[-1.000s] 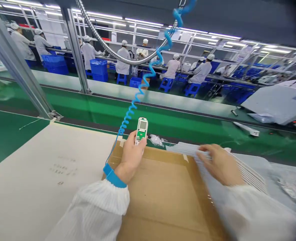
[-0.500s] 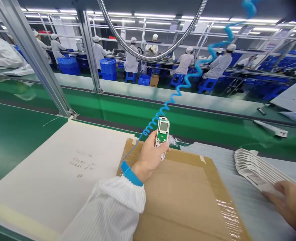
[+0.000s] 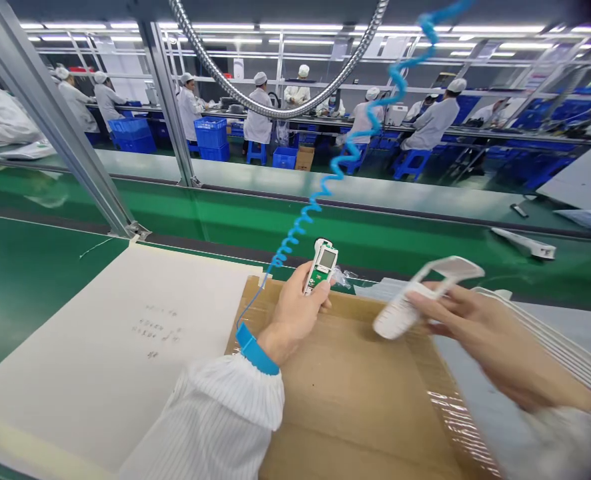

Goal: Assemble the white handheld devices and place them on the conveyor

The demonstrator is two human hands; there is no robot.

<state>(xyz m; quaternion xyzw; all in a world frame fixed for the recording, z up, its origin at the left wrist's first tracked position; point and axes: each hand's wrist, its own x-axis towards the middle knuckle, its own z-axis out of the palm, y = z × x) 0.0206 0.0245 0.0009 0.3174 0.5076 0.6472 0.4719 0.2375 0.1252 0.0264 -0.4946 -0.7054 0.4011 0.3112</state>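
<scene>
My left hand [image 3: 295, 307] is closed around a handheld device with an exposed green circuit board [image 3: 320, 267], a small grey screen and a white shell. A blue wrist strap [image 3: 255, 350] circles that wrist, joined to a coiled blue cord [image 3: 295, 233]. In my right hand [image 3: 455, 313], fingers pinch a white plastic housing cover [image 3: 400, 317] with a window opening, slightly blurred and held over the cardboard. Behind the right forearm lies a row of similar white covers [image 3: 565, 333], partly hidden by the arm.
A flat cardboard sheet [image 3: 345, 400] lies in front of me, beside a white marked sheet [image 3: 175, 293]. A metal post [image 3: 95, 167] rises at the left. One white part [image 3: 523, 244] lies on the green surface at the right. People in white work at far benches.
My right hand has moved left and up from the row of covers, carrying one white cover. The device in my left hand has tilted slightly. The view has shifted a little.
</scene>
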